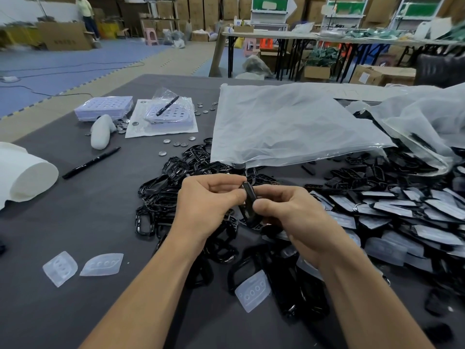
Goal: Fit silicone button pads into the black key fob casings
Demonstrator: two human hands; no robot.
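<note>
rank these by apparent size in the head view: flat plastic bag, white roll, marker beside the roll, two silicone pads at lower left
1. plastic bag
2. white roll, cut off by the frame
3. marker, longer but thinner than a pad, unsure
4. silicone pads, both alike

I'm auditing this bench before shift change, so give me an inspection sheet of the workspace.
Surface: dark grey table, crowded with parts.
Job's things: one black casing held up; heap of black casings behind; loose silicone pads nearby.
Clutter: coin cells, marker pen, plastic bag, white roll.
Grippers: left hand and right hand both pinch the casing.
Cables: cable across the blue floor.
Surroundings: cardboard boxes, folding tables.
</note>
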